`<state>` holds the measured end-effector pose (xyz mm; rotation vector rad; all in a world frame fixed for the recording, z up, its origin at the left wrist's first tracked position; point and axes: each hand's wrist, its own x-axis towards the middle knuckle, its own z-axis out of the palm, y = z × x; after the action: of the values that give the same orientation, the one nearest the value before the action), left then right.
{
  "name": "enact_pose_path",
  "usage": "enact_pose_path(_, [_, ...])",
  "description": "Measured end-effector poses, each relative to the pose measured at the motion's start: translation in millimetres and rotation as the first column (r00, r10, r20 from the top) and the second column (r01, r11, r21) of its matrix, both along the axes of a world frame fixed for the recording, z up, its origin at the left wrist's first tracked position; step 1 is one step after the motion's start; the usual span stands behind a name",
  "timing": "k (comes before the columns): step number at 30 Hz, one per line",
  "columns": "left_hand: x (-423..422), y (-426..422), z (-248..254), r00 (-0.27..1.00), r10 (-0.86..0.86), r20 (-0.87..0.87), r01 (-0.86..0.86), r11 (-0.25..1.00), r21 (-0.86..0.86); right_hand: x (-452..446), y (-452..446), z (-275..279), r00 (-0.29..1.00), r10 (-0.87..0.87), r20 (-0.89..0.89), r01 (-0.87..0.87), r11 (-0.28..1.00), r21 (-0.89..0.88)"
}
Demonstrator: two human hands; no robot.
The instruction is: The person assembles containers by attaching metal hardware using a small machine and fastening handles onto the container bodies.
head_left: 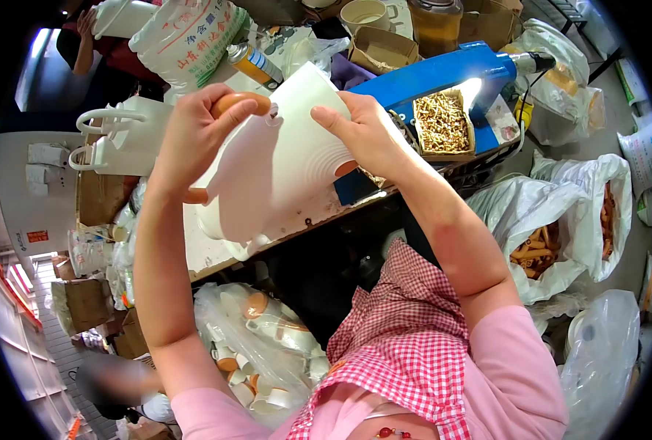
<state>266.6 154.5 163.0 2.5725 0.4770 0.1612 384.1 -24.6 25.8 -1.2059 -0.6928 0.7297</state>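
Note:
My left hand (195, 132) is closed round a brown wood-look handle (241, 105), whose end meets the side of a large white plastic vessel (274, 165). A small metal fitting shows at that joint. My right hand (366, 130) grips the vessel's wall on the right, thumb on the outer face. The vessel lies tilted on the worktable edge, with ringed ridges near its right end. A brown piece (345, 169) shows under that end. Another brown piece (196, 196) pokes out beside my left forearm.
A blue machine arm (428, 73) with a lamp stands behind, near a box of brass screws (443, 125). Bags of brown handles (537, 249) stand at right. White vessels (131, 136) stand at left, a spray can (255, 66) behind. Another person (113, 385) is at lower left.

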Motion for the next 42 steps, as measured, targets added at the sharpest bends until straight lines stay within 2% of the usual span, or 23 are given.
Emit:
enact_pose_path(2, [-1.9, -4.0, 1.8, 0.999, -0.021, -0.036, 0.019, 0.999, -0.039, 2.1, -2.2, 3.9, 0.997, 0.061, -0.049, -0.063, 0.997, -0.046])
enact_pose_path(12, [-1.5, -12.0, 1.5, 0.995, -0.051, -0.08, 0.048, 0.998, -0.031, 2.4, -1.5, 6.0, 0.995, 0.074, -0.063, -0.077, 0.996, -0.045])
enact_pose_path(15, [0.9, -13.1, 0.4, 0.994, -0.072, -0.084, 0.073, 0.997, 0.008, 1.2, -4.1, 9.6, 0.998, 0.042, -0.051, -0.046, 0.996, -0.078])
enact_pose_path(17, [2.7, -23.1, 3.4, 0.993, -0.017, -0.121, 0.036, 0.987, 0.157, 1.3, -2.0, 8.1, 0.999, 0.033, -0.04, -0.035, 0.997, -0.067])
enact_pose_path(20, [1.9, -28.7, 4.4, 0.992, 0.008, -0.129, 0.024, 0.971, 0.238, 2.2, -3.1, 13.8, 0.999, 0.031, -0.021, -0.033, 0.994, -0.107])
enact_pose_path(24, [0.3, -24.3, -1.2, 0.991, 0.005, -0.132, 0.024, 0.975, 0.22, 3.8, -5.0, 16.5, 0.999, 0.022, 0.028, -0.019, 0.993, -0.116])
enact_pose_path(40, [0.8, -33.9, 4.6, 0.989, 0.022, -0.144, 0.021, 0.956, 0.294, 3.0, -4.2, 18.7, 0.995, 0.069, -0.066, -0.076, 0.991, -0.106])
enact_pose_path(41, [1.4, -36.2, 2.2, 0.993, 0.013, -0.121, 0.023, 0.958, 0.285, 3.5, -7.1, 21.0, 0.993, 0.075, -0.094, -0.085, 0.99, -0.113])
enact_pose_path(42, [-0.7, -31.2, -2.9, 0.998, -0.013, -0.069, 0.026, 0.98, 0.199, 6.0, -7.3, 20.6, 0.995, 0.084, -0.054, -0.091, 0.985, -0.146])
